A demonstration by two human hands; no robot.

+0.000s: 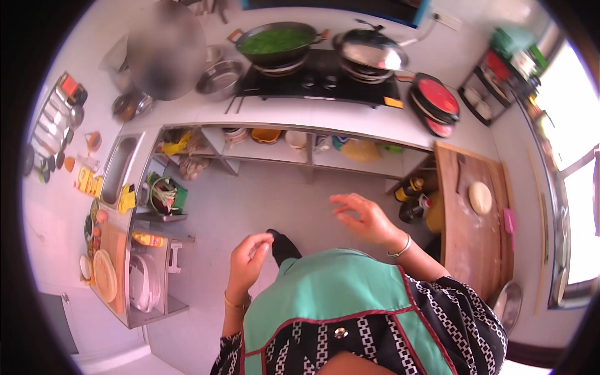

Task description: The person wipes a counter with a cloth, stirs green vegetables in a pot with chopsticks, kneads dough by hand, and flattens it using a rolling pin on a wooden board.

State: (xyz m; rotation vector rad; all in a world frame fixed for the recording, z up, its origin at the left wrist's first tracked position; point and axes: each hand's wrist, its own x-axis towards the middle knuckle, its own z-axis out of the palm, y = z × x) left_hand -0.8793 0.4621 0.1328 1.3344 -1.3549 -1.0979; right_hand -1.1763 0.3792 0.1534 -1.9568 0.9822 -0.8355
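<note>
Dough [480, 198], pale and rounded, lies on the wooden board [465, 256] at right. The right hand [369, 220], nearer the board, has its fingers loosely spread; the left hand [249, 259] is curled beside the green apron [331, 278], fingertip contact unclear.

Left hand [247, 261] loosely curled, right hand [369, 222] farther forward with outspread thumb, the 2 in mid-air.
</note>
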